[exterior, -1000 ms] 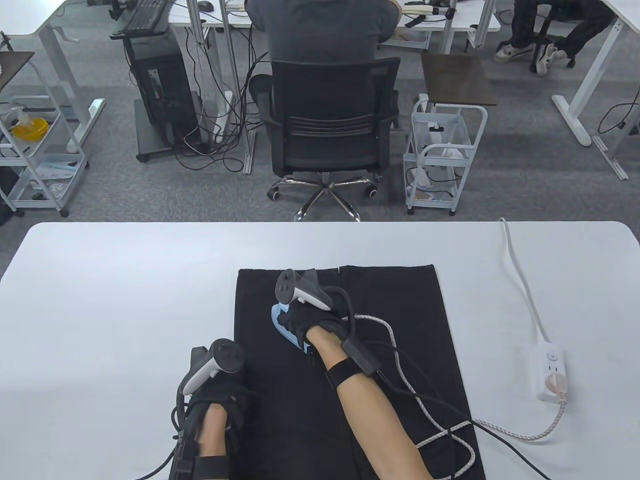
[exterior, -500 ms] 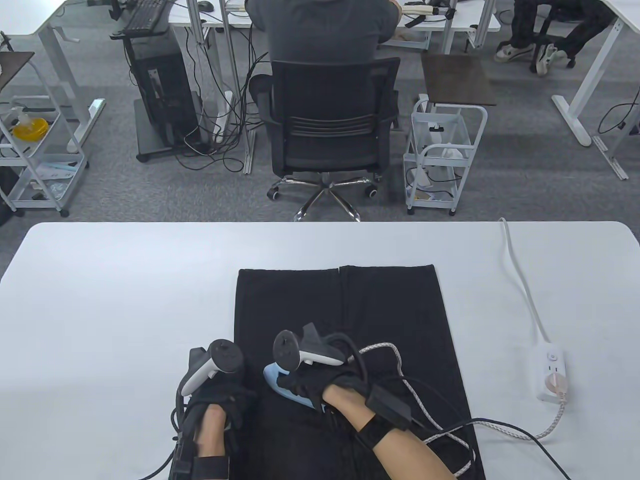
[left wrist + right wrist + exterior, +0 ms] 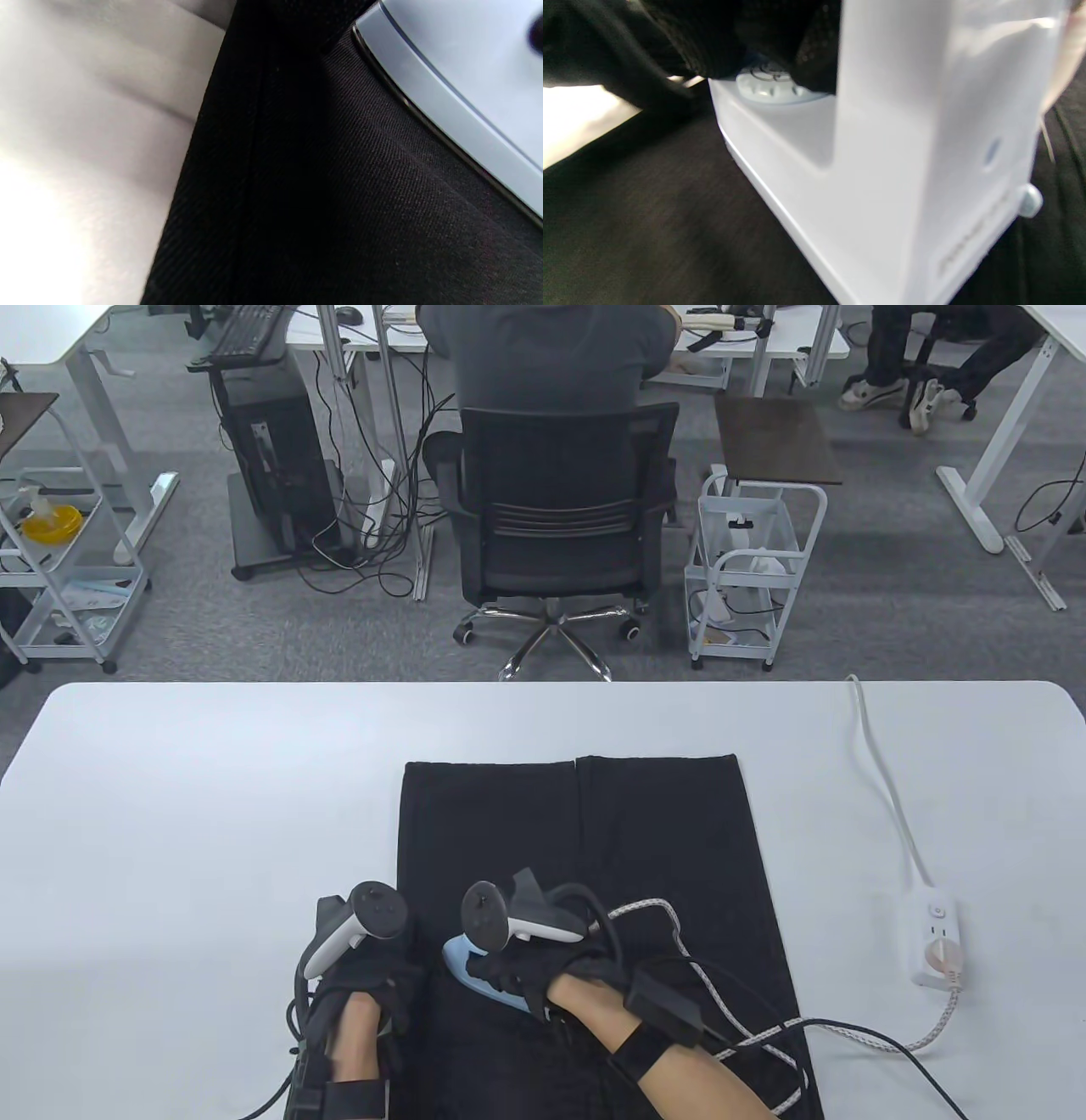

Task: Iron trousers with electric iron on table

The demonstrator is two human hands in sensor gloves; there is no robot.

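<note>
Table view shows the black trousers (image 3: pixel 594 857) lying flat on the white bench (image 3: pixel 212 814), with the light blue iron (image 3: pixel 475 976) standing on their near left part. The right hand (image 3: pixel 534 971) has its grip closed around the iron's handle. The left hand (image 3: pixel 365 984) lies on the left edge of the trousers; I cannot tell how its fingers are.

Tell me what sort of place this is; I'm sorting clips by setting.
Most likely an open office or lab, not a home. Beyond the white table with the black trousers are a person seated in an office chair, a desktop computer tower with tangled cables, and wheeled utility carts.
</note>
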